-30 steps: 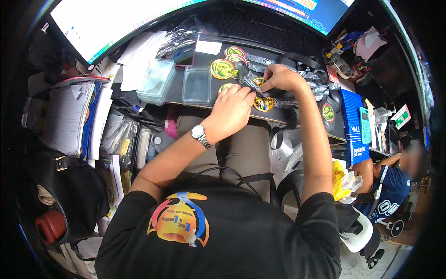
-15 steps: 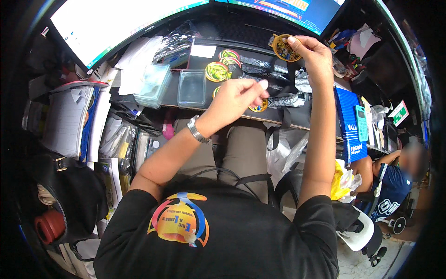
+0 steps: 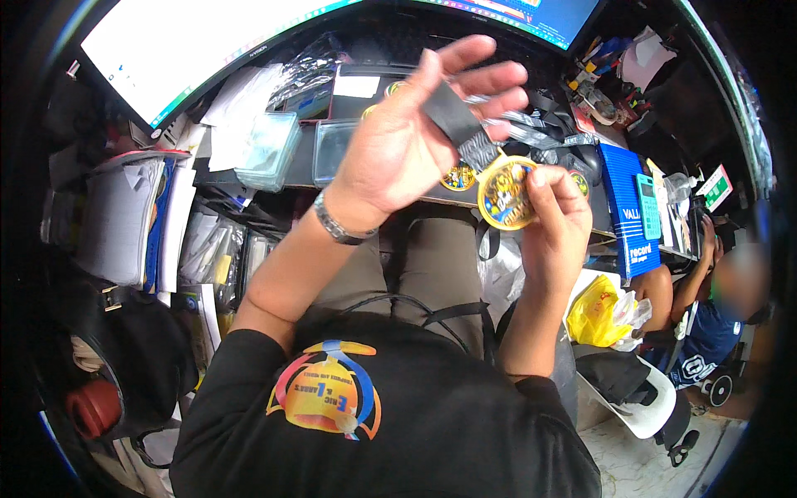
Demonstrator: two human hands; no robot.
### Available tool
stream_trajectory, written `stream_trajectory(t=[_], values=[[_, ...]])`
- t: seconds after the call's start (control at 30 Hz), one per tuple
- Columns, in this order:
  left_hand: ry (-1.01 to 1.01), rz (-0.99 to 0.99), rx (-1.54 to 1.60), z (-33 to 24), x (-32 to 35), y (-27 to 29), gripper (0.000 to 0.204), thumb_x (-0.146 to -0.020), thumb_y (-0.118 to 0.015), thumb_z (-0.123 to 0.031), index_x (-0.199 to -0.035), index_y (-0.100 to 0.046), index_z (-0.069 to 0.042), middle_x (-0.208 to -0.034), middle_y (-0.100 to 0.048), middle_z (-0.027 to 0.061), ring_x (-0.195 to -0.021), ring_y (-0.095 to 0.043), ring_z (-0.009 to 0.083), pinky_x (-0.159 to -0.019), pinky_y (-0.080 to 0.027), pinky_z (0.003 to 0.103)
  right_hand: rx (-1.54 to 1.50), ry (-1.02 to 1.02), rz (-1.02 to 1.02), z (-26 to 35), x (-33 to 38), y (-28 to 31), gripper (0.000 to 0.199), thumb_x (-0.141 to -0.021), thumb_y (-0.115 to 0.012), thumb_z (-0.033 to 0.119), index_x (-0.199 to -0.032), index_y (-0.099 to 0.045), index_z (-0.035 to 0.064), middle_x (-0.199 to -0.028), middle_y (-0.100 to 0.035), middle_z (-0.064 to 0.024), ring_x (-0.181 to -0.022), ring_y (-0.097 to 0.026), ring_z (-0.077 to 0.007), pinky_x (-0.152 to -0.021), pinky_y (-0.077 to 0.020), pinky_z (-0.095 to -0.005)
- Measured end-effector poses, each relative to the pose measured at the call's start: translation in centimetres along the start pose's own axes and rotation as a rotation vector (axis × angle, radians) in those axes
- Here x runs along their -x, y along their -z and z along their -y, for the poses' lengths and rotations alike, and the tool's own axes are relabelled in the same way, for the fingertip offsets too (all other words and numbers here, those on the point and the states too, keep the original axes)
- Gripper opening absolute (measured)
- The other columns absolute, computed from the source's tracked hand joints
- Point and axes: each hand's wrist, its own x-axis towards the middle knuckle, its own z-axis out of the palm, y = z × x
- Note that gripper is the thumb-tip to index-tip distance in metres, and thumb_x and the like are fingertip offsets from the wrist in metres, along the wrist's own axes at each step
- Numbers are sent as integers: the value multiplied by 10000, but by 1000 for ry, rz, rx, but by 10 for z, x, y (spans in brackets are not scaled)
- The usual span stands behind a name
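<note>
Medal (image 3: pixel 507 195): round, gold-rimmed, with a many-coloured printed face, held up above the lap and in front of the bench (image 3: pixel 415 195) edge. Right hand (image 3: pixel 554 228) closed on it, thumb and fingertips pinching its lower right rim. Ribbon (image 3: pixel 459 124): dark grey, joined to the top of the medal, running up and left across the palm of the left hand (image 3: pixel 415 137). That hand is raised and mostly spread, fingers extended, the ribbon lying against the fingers; whether any finger clamps it cannot be told. Wristwatch (image 3: pixel 336 222): metal band, on the left wrist.

Further medals (image 3: pixel 458 176) of the same kind lie on the dark bench behind the hands, partly hidden. Two clear plastic trays (image 3: pixel 270 149) sit side by side on the bench to the left. Wide monitor (image 3: pixel 183 50) along the top. Blue box (image 3: pixel 635 212) stands at the right end of the bench; yellow plastic bag (image 3: pixel 599 311) lower right, beside the right forearm. Second person (image 3: pixel 706 307) seated at far right.
</note>
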Motion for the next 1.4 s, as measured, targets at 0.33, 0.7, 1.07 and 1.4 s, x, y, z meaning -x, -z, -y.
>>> stream_trajectory(t=[0.33, 0.7, 1.07, 1.4], values=[[-323, 75, 33, -85, 44, 3, 113, -975, -500, -87, -1034, -564, -159, -931, -608, -19, -1110, -538, 201, -1179, -153, 578, -233, -155, -191, 1, 34, 102, 164, -945, -600, 162, -1012, -617, 13, -884, -666, -61, -750, -647, -130, -668, -523, -265], [-460, -89, -142, -103, 95, 1, 197, -1045, -412, -239, -1041, -576, -129, -675, -338, -41, -641, -372, 84, -790, -379, 322, 49, -534, -221, -34, 56, 137, 215, -922, -642, 228, -917, -615, 15, -752, -637, -55, -540, -582, -109, -397, -432, -236], [-522, -445, -646, -40, 110, -6, 538, -984, -423, -527, -1296, -438, -89, -654, -275, -43, -533, -247, 53, -481, -239, 217, 867, -672, -245, -180, 79, 154, 306, -829, -751, 336, -934, -651, 67, -742, -648, -46, -625, -598, -132, -523, -460, -279], [-472, -567, -708, -15, 106, -10, 597, -977, -268, -555, -1337, -335, -83, -713, -399, 35, -598, -340, 97, -548, -295, 228, 552, 136, 318, -62, 45, -17, 240, -800, -742, 101, -1014, -675, 13, -896, -648, -98, -805, -636, -197, -729, -501, -273]])
